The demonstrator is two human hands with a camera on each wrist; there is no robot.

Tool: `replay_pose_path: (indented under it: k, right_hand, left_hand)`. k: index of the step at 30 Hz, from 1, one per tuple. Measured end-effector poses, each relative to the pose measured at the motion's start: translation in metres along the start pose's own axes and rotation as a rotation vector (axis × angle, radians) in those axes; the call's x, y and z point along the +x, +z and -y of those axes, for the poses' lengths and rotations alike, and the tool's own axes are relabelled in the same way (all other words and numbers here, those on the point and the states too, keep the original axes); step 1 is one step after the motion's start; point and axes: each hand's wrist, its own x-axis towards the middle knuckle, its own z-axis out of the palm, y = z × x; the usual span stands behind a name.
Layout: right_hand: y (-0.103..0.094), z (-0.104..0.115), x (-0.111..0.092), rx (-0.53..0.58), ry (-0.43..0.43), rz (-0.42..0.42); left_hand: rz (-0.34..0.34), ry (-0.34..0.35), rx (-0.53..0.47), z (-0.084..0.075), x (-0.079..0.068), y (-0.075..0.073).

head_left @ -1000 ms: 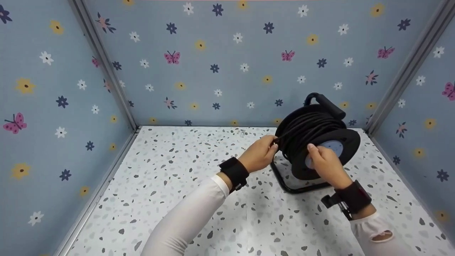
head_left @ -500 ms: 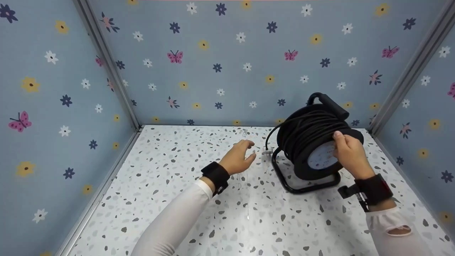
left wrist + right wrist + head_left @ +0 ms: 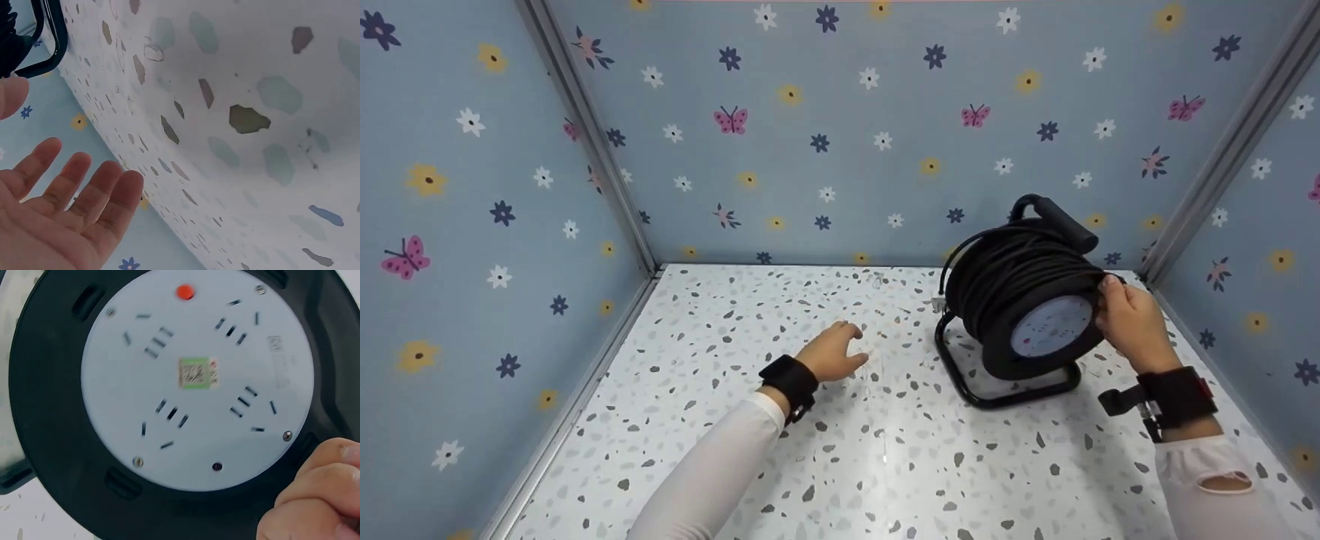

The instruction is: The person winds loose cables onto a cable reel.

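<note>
A black cable reel (image 3: 1031,315) with wound black cable (image 3: 1012,274) stands on its tube frame at the right of the table in the head view. The pale socket panel (image 3: 225,439) on its side faces the right wrist camera, showing slots, a red button and a small label. My right hand (image 3: 1136,326), fingers curled, grips the reel at its right rim. To the reel's left, my left hand (image 3: 829,354) is held over the table with thumb and fingers apart, holding nothing. A pale plug (image 3: 937,303) hangs from the loose cable end at the reel's left side.
The speckled white table (image 3: 720,450) is bounded by a flowered blue back wall (image 3: 780,157) and matching side walls. The reel's carrying handle (image 3: 1065,223) reaches up close to the back wall, and its tube base (image 3: 997,403) lies on the tabletop.
My left hand has let go of the cable and drawn back to the left. The right hand has moved right along the reel's side to its rim, and the plug now hangs free.
</note>
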Motion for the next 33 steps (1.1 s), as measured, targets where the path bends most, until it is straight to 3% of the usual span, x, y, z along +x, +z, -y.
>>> replay_pose_path:
  k: [5,12,17,20,25,29,33]
  right_hand:
    - [0.000,-0.001,0.001,-0.012,-0.010,-0.005]
    - [0.002,0.003,0.000,-0.057,-0.052,-0.033]
    - [0.007,0.006,-0.001,-0.035,-0.069,-0.025]
    - [0.011,0.008,-0.002,-0.036,-0.072,-0.013]
    - [0.014,0.011,-0.003,-0.070,-0.093,-0.026]
    - [0.010,0.011,-0.003,-0.101,-0.098,-0.026]
    - [0.005,0.009,-0.002,-0.114,-0.093,-0.024]
  left_hand:
    - [-0.063,0.053,-0.086,-0.014,0.022,-0.001]
    - [-0.161,0.169,-0.183,-0.063,0.067,-0.006]
    - [-0.136,0.184,-0.227,-0.097,0.097,-0.006]
    - [-0.129,0.178,-0.227,-0.109,0.109,-0.005]
    - [-0.222,0.184,-0.102,-0.116,0.111,-0.003]
    - [-0.335,0.254,-0.007,-0.117,0.104,0.000]
    - [-0.350,0.327,0.000,-0.120,0.099,0.006]
